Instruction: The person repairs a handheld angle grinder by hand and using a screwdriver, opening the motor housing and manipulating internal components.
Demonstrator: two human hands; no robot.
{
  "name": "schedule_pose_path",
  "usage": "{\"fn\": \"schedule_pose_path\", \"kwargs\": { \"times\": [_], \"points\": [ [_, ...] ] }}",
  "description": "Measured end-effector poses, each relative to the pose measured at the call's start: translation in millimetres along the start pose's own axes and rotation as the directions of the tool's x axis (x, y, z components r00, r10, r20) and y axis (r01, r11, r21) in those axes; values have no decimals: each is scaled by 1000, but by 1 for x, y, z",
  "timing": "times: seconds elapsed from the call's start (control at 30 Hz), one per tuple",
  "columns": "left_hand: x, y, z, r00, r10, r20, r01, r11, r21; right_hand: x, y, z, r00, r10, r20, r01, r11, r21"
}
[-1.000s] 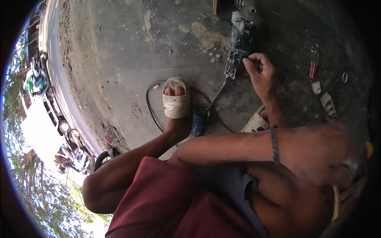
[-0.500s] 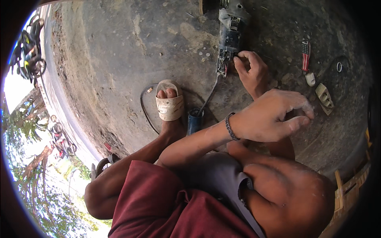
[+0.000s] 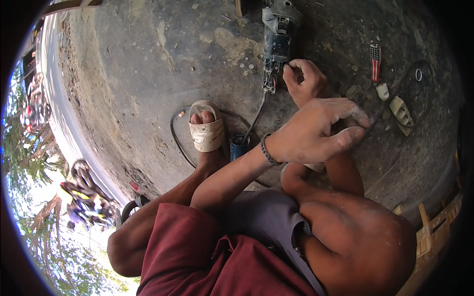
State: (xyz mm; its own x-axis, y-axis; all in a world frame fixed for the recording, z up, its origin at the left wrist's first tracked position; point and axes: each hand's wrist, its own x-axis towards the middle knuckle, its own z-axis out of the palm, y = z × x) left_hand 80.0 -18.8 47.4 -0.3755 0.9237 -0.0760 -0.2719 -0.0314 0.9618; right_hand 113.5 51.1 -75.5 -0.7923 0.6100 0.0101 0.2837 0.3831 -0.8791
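A corded power tool [image 3: 277, 44] with a dark blue body and a grey head lies on the concrete, its rear end uncovered and inner parts showing. At the side of that end, my right hand [image 3: 307, 81] pinches thumb and forefinger against its edge; a small part between them would be hidden. Nearer me, my left hand [image 3: 323, 129], with a braided band at the wrist, crosses over my right forearm. Its curled fingers hold a thin dark rod [image 3: 377, 118], blurred at the tip. The cord [image 3: 258, 116] runs from the tool into a blue cylindrical cover [image 3: 239, 147].
On the right lie a flag-patterned handle [image 3: 375, 61], a white plug-like piece [image 3: 382, 92], a pale extension socket [image 3: 402, 115] and a white ring [image 3: 418, 74]. My sandalled foot [image 3: 206, 129] stands left of the cover. A motorcycle [image 3: 86, 200] is on the road at left.
My left hand has shifted a little left and away from me, and the thin dark rod now shows at its fingertips. My right hand stays at the tool. The motorcycles at left have changed position.
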Motion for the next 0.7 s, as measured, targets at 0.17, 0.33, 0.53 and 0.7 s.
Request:
{"fn": "schedule_pose_path", "kwargs": {
  "times": [0.17, 0.33, 0.53, 0.7],
  "points": [
    [-1, -1, -1, 1000, -5, -3, 5, 1000, 10, 0, 6, 0, 994, -111, -4, 110, 990, -90],
    [2, 0, -2, 1000, 8, -7, -7, 999, 49, 1, 2, -8, 997, -68, -22, 66, 995, -73],
    [0, -1, -8, 999, 5, -33, -3, 998, 70, 0, 4, -6, 994, -106, -23, 104, 992, -77],
    [-4, 0, -10, 998, -52, -43, 56, 995, 79, 1, -4, 4, 995, -104, 8, 105, 990, -95]
  ]
}}
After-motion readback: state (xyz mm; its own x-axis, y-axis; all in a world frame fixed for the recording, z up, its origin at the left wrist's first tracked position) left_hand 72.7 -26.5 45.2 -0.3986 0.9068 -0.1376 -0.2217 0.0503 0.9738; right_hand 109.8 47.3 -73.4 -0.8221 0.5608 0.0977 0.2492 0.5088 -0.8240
